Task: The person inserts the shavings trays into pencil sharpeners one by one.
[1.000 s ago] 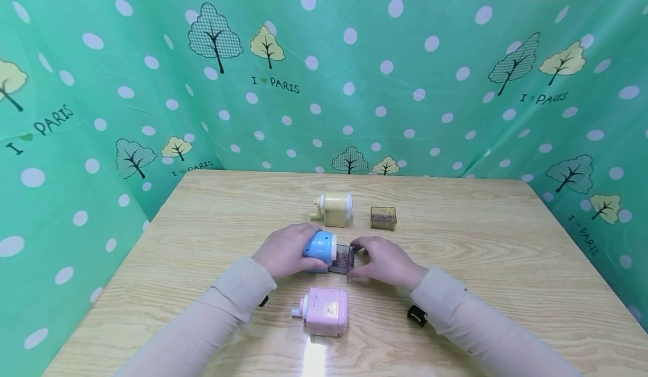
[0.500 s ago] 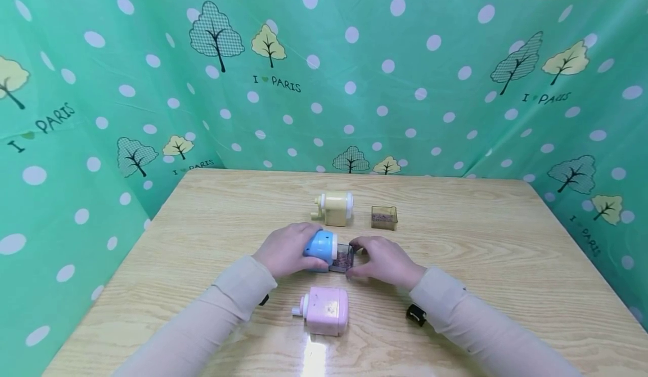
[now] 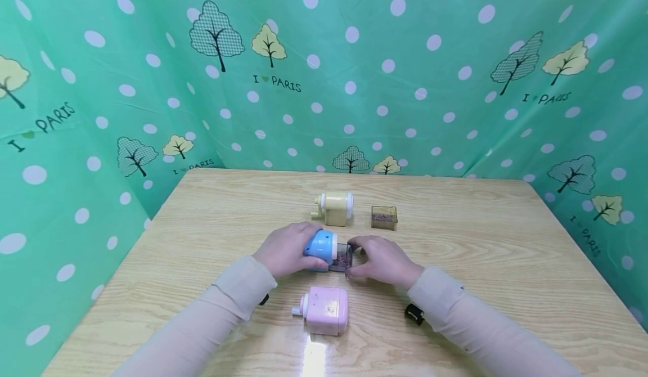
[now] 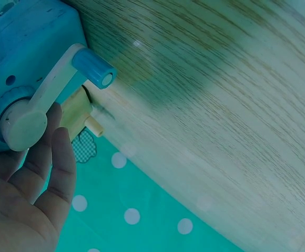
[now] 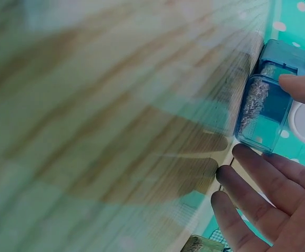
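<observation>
A blue crank pencil sharpener (image 3: 320,246) stands mid-table, held by my left hand (image 3: 287,250), its fingers and thumb around the body. Its white crank arm (image 4: 52,81) with a blue knob shows in the left wrist view. From the sharpener's right side sticks out a clear shavings drawer (image 5: 263,118), partly inside and holding dark shavings. My right hand (image 3: 386,260) pinches the drawer's outer end, thumb on the near side and fingers on the far side. The drawer's inner end is hidden inside the body.
A pink pencil sharpener (image 3: 325,311) stands nearer, between the forearms. Behind the hands is a yellow pencil sharpener (image 3: 335,208), with a yellowish drawer of shavings (image 3: 383,224) lying apart to its right. A green patterned curtain (image 3: 379,84) borders the wooden table (image 3: 481,225).
The drawer and my right hand have shifted very slightly left, toward the blue sharpener. My left hand and the other sharpeners stay in place.
</observation>
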Demonstrator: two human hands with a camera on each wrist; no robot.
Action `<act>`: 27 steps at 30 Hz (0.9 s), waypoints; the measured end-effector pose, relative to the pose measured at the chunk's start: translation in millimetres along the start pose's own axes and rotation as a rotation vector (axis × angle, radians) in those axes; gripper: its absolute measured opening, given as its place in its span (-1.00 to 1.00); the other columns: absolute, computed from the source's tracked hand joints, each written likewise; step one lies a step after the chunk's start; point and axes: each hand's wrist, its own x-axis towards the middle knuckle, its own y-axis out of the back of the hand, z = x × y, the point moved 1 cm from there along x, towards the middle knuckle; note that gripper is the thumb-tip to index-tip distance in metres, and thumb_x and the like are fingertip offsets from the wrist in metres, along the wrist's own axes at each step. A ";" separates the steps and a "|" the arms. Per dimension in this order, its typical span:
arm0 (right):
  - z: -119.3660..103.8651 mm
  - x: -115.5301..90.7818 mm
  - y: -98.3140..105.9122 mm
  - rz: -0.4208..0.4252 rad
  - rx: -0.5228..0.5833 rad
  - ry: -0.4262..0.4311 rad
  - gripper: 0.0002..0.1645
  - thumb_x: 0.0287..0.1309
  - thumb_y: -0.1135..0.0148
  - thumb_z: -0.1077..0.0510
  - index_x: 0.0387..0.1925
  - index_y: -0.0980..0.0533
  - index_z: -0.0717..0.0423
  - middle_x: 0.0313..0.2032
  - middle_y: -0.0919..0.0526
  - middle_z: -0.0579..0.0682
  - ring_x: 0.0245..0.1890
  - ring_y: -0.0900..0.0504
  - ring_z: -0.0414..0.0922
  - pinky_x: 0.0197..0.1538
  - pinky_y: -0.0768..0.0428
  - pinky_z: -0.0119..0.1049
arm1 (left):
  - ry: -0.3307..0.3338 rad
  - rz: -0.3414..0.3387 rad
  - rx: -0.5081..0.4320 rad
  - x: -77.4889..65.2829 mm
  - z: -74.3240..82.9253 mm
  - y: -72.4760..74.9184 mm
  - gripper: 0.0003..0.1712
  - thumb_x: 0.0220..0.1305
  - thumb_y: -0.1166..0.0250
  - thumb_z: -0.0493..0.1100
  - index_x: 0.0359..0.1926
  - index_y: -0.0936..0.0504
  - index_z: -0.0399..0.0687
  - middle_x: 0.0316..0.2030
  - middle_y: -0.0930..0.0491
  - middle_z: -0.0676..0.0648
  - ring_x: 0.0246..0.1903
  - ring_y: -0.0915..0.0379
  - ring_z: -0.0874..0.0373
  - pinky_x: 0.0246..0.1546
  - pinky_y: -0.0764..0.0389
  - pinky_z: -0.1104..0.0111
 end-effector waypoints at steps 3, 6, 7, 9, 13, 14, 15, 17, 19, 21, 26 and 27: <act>-0.2 0.7 0.0 -0.003 -0.007 -0.004 -0.20 -0.10 -0.54 -0.10 0.18 -0.53 0.14 0.03 -0.70 0.06 0.03 -0.65 0.03 0.13 -0.59 -0.01 | -0.004 0.001 0.000 -0.1 0.1 0.2 -0.10 0.00 -0.49 0.27 0.30 -0.45 -0.02 0.09 -0.61 -0.13 -0.07 -0.55 0.04 -0.05 -0.61 0.14; -0.9 1.2 0.5 -0.006 -0.011 -0.007 -0.19 -0.10 -0.54 -0.09 0.19 -0.52 0.13 0.02 -0.70 0.06 0.01 -0.65 0.03 0.12 -0.60 -0.01 | -0.010 0.003 -0.002 -0.1 -0.1 0.2 -0.10 0.00 -0.49 0.27 0.29 -0.45 -0.04 0.08 -0.61 -0.13 -0.08 -0.56 0.04 -0.05 -0.61 0.13; -0.9 1.2 0.5 -0.005 -0.013 -0.005 -0.19 -0.10 -0.53 -0.09 0.19 -0.52 0.13 0.02 -0.70 0.05 0.01 -0.66 0.02 0.11 -0.60 -0.01 | -0.012 0.002 -0.001 0.0 -0.2 0.2 -0.10 0.00 -0.49 0.27 0.29 -0.45 -0.04 0.08 -0.61 -0.13 -0.08 -0.56 0.04 -0.05 -0.61 0.13; -1.0 1.4 0.2 -0.004 -0.014 -0.001 -0.20 -0.11 -0.53 -0.08 0.19 -0.52 0.13 0.02 -0.70 0.05 0.00 -0.66 0.02 0.10 -0.61 -0.02 | -0.013 0.002 0.000 0.2 -0.4 0.1 -0.10 0.00 -0.49 0.27 0.29 -0.45 -0.04 0.08 -0.61 -0.13 -0.08 -0.56 0.04 -0.06 -0.61 0.14; -0.4 2.3 -1.5 0.003 -0.020 0.010 -0.21 -0.12 -0.53 -0.07 0.18 -0.53 0.14 -0.01 -0.71 0.05 -0.01 -0.66 0.02 0.08 -0.61 -0.02 | -0.011 0.003 0.001 0.2 -0.8 -0.5 -0.10 0.00 -0.48 0.28 0.30 -0.45 -0.03 0.08 -0.61 -0.13 -0.08 -0.55 0.04 -0.06 -0.61 0.14; -0.4 2.6 -1.8 0.004 -0.020 0.010 -0.21 -0.12 -0.53 -0.07 0.18 -0.53 0.13 -0.01 -0.71 0.05 -0.02 -0.66 0.02 0.08 -0.62 -0.02 | -0.011 0.004 0.001 0.1 -0.9 -0.6 -0.10 0.00 -0.48 0.28 0.29 -0.45 -0.03 0.08 -0.61 -0.13 -0.09 -0.55 0.05 -0.07 -0.61 0.14; -0.5 2.9 -2.0 0.005 -0.020 0.008 -0.21 -0.12 -0.53 -0.07 0.18 -0.53 0.13 -0.02 -0.71 0.05 -0.02 -0.66 0.02 0.08 -0.61 -0.02 | -0.011 0.004 0.001 0.2 -1.1 -0.9 -0.10 0.00 -0.48 0.28 0.29 -0.45 -0.03 0.08 -0.61 -0.13 -0.09 -0.55 0.05 -0.07 -0.61 0.14; -1.1 3.2 -2.2 0.003 -0.021 0.003 -0.20 -0.12 -0.53 -0.08 0.18 -0.53 0.12 -0.01 -0.71 0.05 -0.01 -0.66 0.01 0.09 -0.61 -0.03 | -0.011 0.006 0.003 0.3 -1.2 -1.1 -0.10 0.00 -0.48 0.28 0.29 -0.45 -0.03 0.08 -0.61 -0.13 -0.09 -0.55 0.05 -0.07 -0.61 0.14; -1.5 3.5 -2.4 0.004 -0.022 0.001 -0.20 -0.12 -0.53 -0.08 0.18 -0.53 0.12 -0.01 -0.71 0.04 -0.02 -0.66 0.00 0.09 -0.61 -0.03 | -0.010 0.006 0.005 0.6 -1.2 -1.2 -0.09 0.00 -0.49 0.28 0.29 -0.45 -0.03 0.08 -0.61 -0.13 -0.09 -0.55 0.05 -0.07 -0.61 0.14; -2.0 3.9 -2.6 0.003 -0.021 0.006 -0.20 -0.12 -0.53 -0.08 0.18 -0.52 0.12 -0.01 -0.71 0.05 -0.02 -0.66 0.01 0.08 -0.61 -0.03 | -0.006 0.005 0.005 1.1 -1.3 -1.4 -0.09 -0.01 -0.49 0.28 0.29 -0.45 -0.02 0.08 -0.61 -0.12 -0.09 -0.55 0.06 -0.08 -0.61 0.14; -3.4 4.4 -3.1 0.005 -0.016 0.027 -0.21 -0.12 -0.54 -0.05 0.18 -0.52 0.15 -0.03 -0.72 0.06 -0.04 -0.67 0.00 0.05 -0.63 -0.03 | 0.004 -0.003 0.002 2.0 -1.8 -2.5 -0.09 -0.02 -0.49 0.28 0.29 -0.45 -0.01 0.06 -0.61 -0.10 -0.11 -0.54 0.08 -0.08 -0.61 0.16; -3.7 4.5 -3.2 0.006 -0.016 0.027 -0.21 -0.12 -0.54 -0.05 0.17 -0.52 0.15 -0.03 -0.72 0.05 -0.04 -0.67 0.00 0.05 -0.63 -0.03 | 0.004 -0.003 0.001 2.1 -1.9 -2.6 -0.09 -0.02 -0.50 0.28 0.29 -0.45 -0.01 0.06 -0.61 -0.10 -0.11 -0.54 0.08 -0.09 -0.61 0.16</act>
